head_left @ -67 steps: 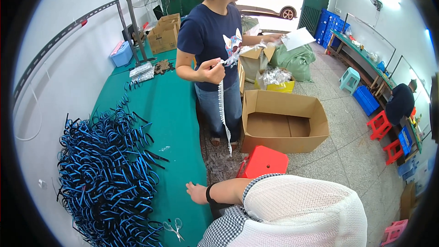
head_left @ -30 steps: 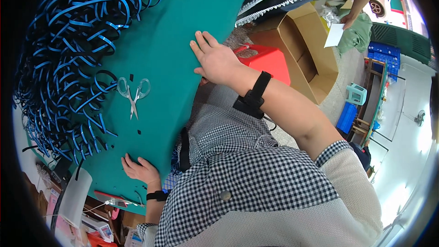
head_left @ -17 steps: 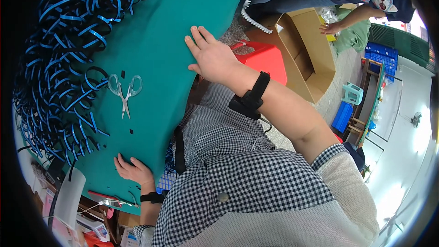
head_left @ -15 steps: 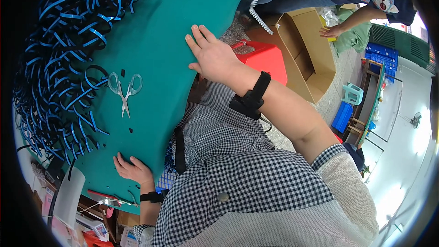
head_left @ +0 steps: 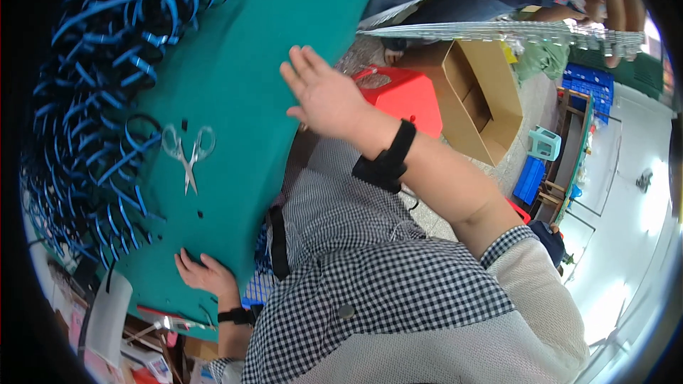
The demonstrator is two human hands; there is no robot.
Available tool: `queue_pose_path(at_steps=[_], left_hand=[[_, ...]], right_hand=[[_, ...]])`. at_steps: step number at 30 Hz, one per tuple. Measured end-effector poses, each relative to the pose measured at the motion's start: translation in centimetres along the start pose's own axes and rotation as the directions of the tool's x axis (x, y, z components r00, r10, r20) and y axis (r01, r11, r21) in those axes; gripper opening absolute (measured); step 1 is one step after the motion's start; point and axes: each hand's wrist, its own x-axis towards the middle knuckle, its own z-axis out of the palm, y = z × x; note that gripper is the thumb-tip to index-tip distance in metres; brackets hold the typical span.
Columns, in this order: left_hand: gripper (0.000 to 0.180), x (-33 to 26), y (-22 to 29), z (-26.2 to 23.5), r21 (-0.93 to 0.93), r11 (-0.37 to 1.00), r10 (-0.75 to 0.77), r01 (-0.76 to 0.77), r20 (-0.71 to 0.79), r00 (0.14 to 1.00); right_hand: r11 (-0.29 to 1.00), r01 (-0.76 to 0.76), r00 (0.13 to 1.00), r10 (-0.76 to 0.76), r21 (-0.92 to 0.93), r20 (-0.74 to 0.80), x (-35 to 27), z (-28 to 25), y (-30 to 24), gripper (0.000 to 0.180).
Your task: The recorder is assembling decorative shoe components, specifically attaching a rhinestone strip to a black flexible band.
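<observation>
My left hand rests at the lower left of the green tabletop, fingers stretched and holding nothing. My right hand hovers over or touches the table's right edge, palm down with fingers extended; contact is unclear. Between the hands, nearer the far side, lies a pair of scissors with clear handles and slightly parted blades. Small black scraps lie around it. A large tangle of black and shiny blue ribbon strips covers the table's left side.
At upper right, another person's blurred hand is beside stretched silvery trim. Below stand a red stool and an open cardboard box. Blue crates and a pale green stool stand farther right.
The other person's silvery trim now stretches across the upper right, with a hand close to the camera. My right hand has shifted slightly left; my left hand stays put. The scissors are untouched.
</observation>
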Motion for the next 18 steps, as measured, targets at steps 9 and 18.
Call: queue_pose_path(at_steps=[9, 18], left_hand=[[0.049, 0.2, -0.8, 1.3, 0.187, 0.982, -0.036, 0.038, -0.01, 0.999], [0.048, -0.7, -1.4, 1.8, 0.21, 0.977, -0.042, 0.045, -0.019, 0.999]], right_hand=[[0.984, 0.012, 0.989, 0.014, 0.177, -0.148, -1.0, 0.4, 1.2, 0.06], [-0.015, 0.002, 0.566, 0.824, 1.0, 0.011, -12.1, -3.7, 3.4, 0.034]])
